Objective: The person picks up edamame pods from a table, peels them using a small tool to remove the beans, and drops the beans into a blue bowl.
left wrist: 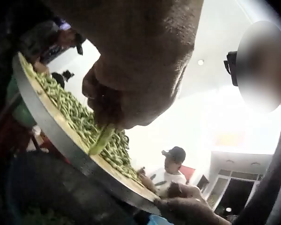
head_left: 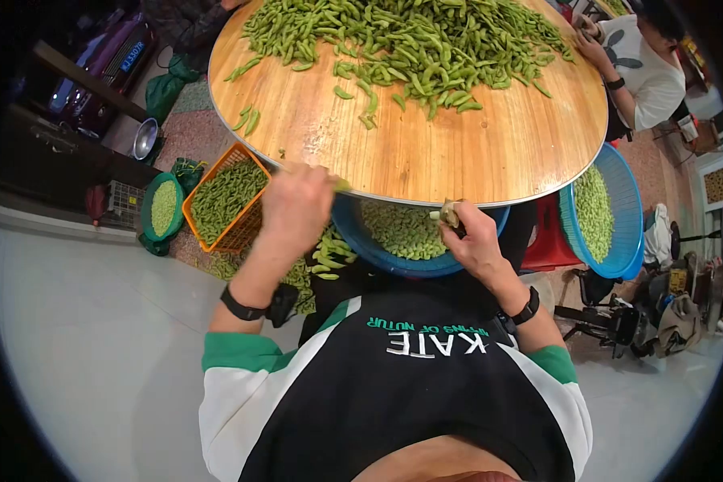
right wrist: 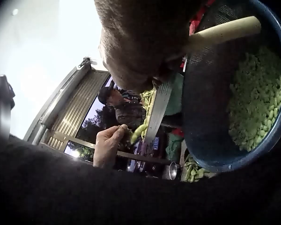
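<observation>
Close to the table's near edge, my left hand [head_left: 297,205] pinches a green soybean pod [left wrist: 102,140] that points down from the fingertips. My right hand [head_left: 478,241] is at the same edge, further right, its fingers curled around a small tool whose pale, rod-like end [right wrist: 227,33] sticks out; I cannot tell what kind it is. Under both hands sits a blue basin [head_left: 386,265] of shelled beans [head_left: 406,231], partly hidden by the tabletop. A big heap of pods [head_left: 426,48] covers the far half of the round wooden table [head_left: 313,136].
An orange crate [head_left: 217,241] of pods stands at the left, beside a green basin [head_left: 149,233] of shelled beans. Loose pods [head_left: 329,253] lie near my lap. Another blue basket [head_left: 627,209] of beans is at the right, by a seated person [head_left: 651,72] in white.
</observation>
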Tool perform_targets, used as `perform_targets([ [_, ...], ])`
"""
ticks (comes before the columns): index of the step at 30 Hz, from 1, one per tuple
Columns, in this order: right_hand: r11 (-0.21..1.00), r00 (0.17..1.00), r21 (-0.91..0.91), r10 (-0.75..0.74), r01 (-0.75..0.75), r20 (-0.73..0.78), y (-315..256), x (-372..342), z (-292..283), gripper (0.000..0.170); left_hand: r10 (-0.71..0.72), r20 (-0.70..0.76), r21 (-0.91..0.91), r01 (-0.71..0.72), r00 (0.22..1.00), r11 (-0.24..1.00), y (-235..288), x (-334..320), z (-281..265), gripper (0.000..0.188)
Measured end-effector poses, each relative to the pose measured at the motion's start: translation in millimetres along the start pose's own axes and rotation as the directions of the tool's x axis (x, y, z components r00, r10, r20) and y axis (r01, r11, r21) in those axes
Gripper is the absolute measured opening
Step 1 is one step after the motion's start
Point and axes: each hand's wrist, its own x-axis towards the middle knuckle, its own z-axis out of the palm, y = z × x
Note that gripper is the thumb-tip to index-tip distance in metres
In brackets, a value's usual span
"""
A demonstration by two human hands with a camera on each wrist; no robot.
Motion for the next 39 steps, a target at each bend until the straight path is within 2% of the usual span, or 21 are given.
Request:
perform_targets([
  [1, 0.998, 0.998, -0.016, -0.057, 0.057, -0.003, 0, -1, 0, 0.023, -0.021, 0.046, 0.169, 0.013, 0.999, 0.985, -4, 5, -14, 0.012],
  [3, 0.996, 0.997, -0.034, -0.079, 0.079, 0.007, -1, 0, 1, 0.023, 0.032, -0.090, 0.163, -0.017, 0.995, 0.987, -22, 25, -11, 0.009],
  [5, 0.993, 0.995, -0.063, -0.104, 0.104, 0.011, -4, 3, 1, 0.023, 0.014, -0.118, -0.051, -0.020, 0.993, 0.998, -46, 54, 13, 0.008],
  [7, 0.993, 0.997, -0.079, -0.083, 0.083, 0.007, -11, 7, -2, 0.024, -0.013, -0.011, -0.182, 0.011, 1.000, 0.983, -70, 88, 50, 0.015],
  [9, 0.993, 0.996, -0.073, -0.090, 0.090, 0.006, -9, 8, -5, 0.021, -0.072, 0.020, -0.199, 0.075, 0.997, 0.977, -80, 119, 84, 0.016],
  [11, 0.997, 1.000, 0.068, 0.019, -0.020, 0.016, -15, 9, -8, 0.021, -0.128, 0.051, -0.209, 0.136, 0.990, 0.968, -77, 130, 95, 0.018],
  [15, 0.988, 0.987, 0.090, 0.113, -0.123, 0.114, -15, 7, -14, 0.028, -0.198, 0.181, -0.141, 0.225, 0.963, 0.964, -75, 134, 90, 0.021],
  [17, 0.910, 0.957, 0.308, 0.237, -0.278, 0.165, -21, 10, -14, 0.031, -0.216, 0.253, -0.128, 0.254, 0.943, 0.959, -79, 128, 92, 0.022],
  [19, 0.912, 0.967, 0.330, 0.203, -0.245, 0.156, -19, 11, -11, 0.034, -0.080, -0.128, -0.061, 0.072, 0.989, 0.996, -76, 113, 97, 0.017],
  [20, 0.850, 0.944, 0.414, 0.263, -0.325, 0.201, -22, 14, -11, 0.034, -0.074, -0.133, -0.056, 0.067, 0.988, 0.996, -77, 111, 97, 0.017],
  [22, 0.739, 0.918, 0.545, 0.302, -0.395, 0.256, -21, 19, -7, 0.035, -0.259, 0.177, -0.410, 0.311, 0.949, 0.858, -55, 107, 71, 0.013],
  [23, 0.737, 0.919, 0.548, 0.309, -0.395, 0.246, -22, 21, -6, 0.035, -0.248, 0.181, -0.410, 0.302, 0.952, 0.861, -45, 102, 64, 0.013],
  [25, 0.526, 0.866, 0.693, 0.367, -0.493, 0.338, -23, 26, -5, 0.035, -0.222, 0.342, -0.745, 0.408, 0.913, 0.528, -24, 87, 58, 0.010],
  [26, 0.477, 0.869, 0.732, 0.351, -0.486, 0.348, -20, 27, -2, 0.035, -0.214, 0.352, -0.745, 0.411, 0.911, 0.525, -10, 78, 59, 0.010],
  [28, 0.402, 0.858, 0.768, 0.356, -0.498, 0.370, -22, 28, 2, 0.035, -0.135, 0.237, -0.916, 0.268, 0.962, 0.299, 19, 61, 62, 0.009],
  [29, 0.331, 0.853, 0.799, 0.344, -0.502, 0.393, -24, 29, 4, 0.036, -0.127, 0.243, -0.917, 0.270, 0.962, 0.292, 32, 54, 59, 0.009],
  [32, 0.192, 0.832, 0.837, 0.353, -0.512, 0.427, -27, 29, 6, 0.030, -0.129, 0.159, -0.833, 0.203, 0.979, 0.515, 57, 43, 46, 0.011],
  [33, 0.101, 0.824, 0.853, 0.340, -0.512, 0.453, -26, 29, 6, 0.029, -0.129, 0.161, -0.835, 0.205, 0.979, 0.511, 59, 41, 47, 0.011],
  [35, 0.039, 0.818, 0.859, 0.328, -0.511, 0.472, -27, 29, 4, 0.029, -0.046, 0.034, -0.856, 0.053, 0.998, 0.514, 64, 39, 48, 0.012],
  [36, -0.025, 0.814, 0.861, 0.313, -0.508, 0.489, -28, 28, 4, 0.029, -0.053, 0.037, -0.919, 0.055, 0.998, 0.391, 67, 36, 52, 0.012],
  [39, -0.048, 0.817, 0.854, 0.269, -0.518, 0.510, -23, 25, 6, 0.032, -0.071, 0.132, -0.945, 0.147, 0.989, 0.293, 69, 30, 50, 0.010],
])
